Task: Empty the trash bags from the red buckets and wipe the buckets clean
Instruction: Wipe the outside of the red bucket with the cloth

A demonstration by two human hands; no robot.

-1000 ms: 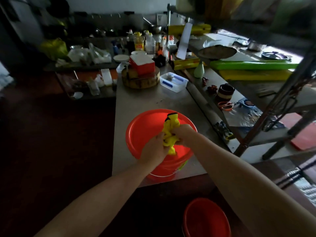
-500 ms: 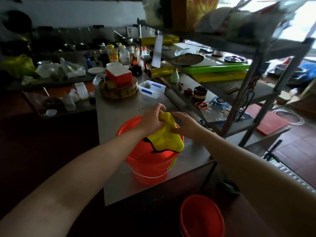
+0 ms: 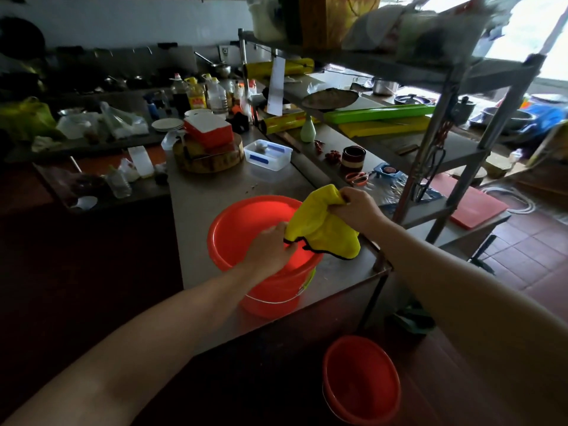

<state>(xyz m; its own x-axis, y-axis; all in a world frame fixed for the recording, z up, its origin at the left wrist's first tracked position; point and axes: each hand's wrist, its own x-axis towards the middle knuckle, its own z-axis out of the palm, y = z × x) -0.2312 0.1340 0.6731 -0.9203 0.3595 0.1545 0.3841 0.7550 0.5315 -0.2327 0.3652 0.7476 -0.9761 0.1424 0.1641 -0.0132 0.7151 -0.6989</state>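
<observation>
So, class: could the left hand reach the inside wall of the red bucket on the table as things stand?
Probably yes. The left hand is over the open mouth of the red bucket, gripping the yellow cloth; nothing visible blocks the way down.

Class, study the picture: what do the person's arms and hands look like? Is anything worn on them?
The left hand and right hand wear no gloves, and no ring, watch or bracelet shows. No sleeve is in view on either side: both are bare right to the frame's edge.
</observation>
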